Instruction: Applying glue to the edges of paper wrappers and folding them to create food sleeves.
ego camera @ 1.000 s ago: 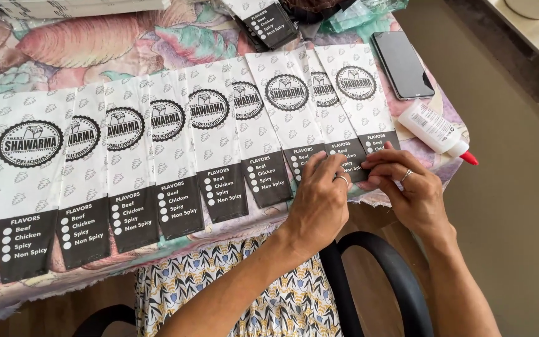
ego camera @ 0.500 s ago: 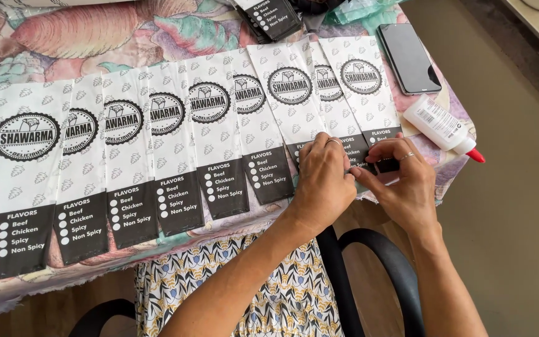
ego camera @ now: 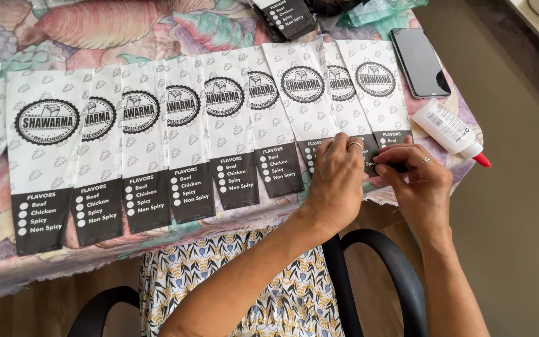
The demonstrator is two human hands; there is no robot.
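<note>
At the right end of the table's near edge, we see the left hand (ego camera: 338, 181) lying flat, fingers together, pressed down on the dark lower panels of the last paper bags (ego camera: 378, 93) in an overlapping row. The right hand (ego camera: 418, 181) sits just beside it, its fingertips (ego camera: 387, 167) pinching the bottom flap of the rightmost bag (a ring shows on one finger of each hand). The two hands nearly touch over that flap.

The row of white paper bags, each with a round black emblem and a black panel at the bottom, runs from the table's left edge to its right, each bag overlapping its neighbour, their bottoms toward the near edge. They lie on a flowered tablecloth (ego camera: 126, 25) of pink and green.

Near the right edge, just beyond the right hand, a white glue bottle (ego camera: 449, 128) with a red tip lies on its side, its tip pointing off the table. A dark phone (ego camera: 418, 61) lies face up near the far right corner, apart from the bottle. A further stack of bags (ego camera: 285, 15) sits at the far edge.

Below the near edge, we see a black chair's arms (ego camera: 378, 274) and a patterned garment (ego camera: 294, 299).
</note>
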